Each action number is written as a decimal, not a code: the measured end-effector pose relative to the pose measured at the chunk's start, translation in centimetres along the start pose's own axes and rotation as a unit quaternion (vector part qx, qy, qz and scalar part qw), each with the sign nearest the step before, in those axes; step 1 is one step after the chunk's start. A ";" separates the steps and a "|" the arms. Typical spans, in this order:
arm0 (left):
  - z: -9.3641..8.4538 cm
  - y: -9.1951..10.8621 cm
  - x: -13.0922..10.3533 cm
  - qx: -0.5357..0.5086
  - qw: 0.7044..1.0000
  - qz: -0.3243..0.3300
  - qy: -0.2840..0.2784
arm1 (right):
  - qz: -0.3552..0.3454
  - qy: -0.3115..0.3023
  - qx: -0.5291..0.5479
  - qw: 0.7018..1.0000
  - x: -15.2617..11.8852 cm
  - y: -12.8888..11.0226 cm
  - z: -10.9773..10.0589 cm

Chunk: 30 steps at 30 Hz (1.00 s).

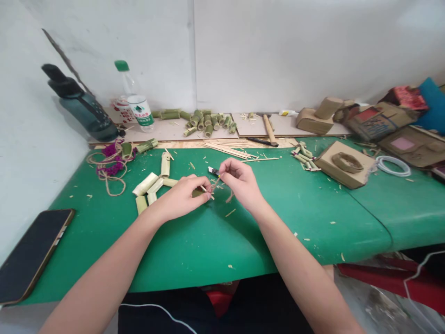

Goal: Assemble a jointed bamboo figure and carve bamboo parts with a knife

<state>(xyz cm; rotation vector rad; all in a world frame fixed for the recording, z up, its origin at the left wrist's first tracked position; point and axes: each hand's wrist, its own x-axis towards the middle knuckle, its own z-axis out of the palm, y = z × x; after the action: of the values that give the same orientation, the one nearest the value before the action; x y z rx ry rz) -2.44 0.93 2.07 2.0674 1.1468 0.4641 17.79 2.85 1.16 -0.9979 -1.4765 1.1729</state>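
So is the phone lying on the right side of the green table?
No, the phone lies at the left edge of the green table.

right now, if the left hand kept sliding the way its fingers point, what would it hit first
Most likely the right hand: the left hand points rightward along the green table, its fingertips pinching a thin stick almost against the right hand's fingers. Depth is unclear.
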 end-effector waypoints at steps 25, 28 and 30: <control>0.1 -0.5 -0.1 -0.041 0.999 -0.012 0.020 | 0.012 0.007 0.006 1.000 0.0 -0.6 0.0; 0.1 -0.6 -0.1 -0.030 0.999 -0.010 0.017 | 0.014 0.004 0.004 1.000 -0.1 -0.7 0.0; 0.1 -0.6 -0.1 -0.024 0.999 -0.010 0.018 | 0.012 0.001 0.008 1.000 -0.1 -0.7 0.0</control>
<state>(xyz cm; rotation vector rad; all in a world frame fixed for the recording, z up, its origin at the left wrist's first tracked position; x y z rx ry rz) -2.78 1.06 1.59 2.0113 1.1663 0.5170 17.81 2.63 1.87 -1.0076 -1.4547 1.2000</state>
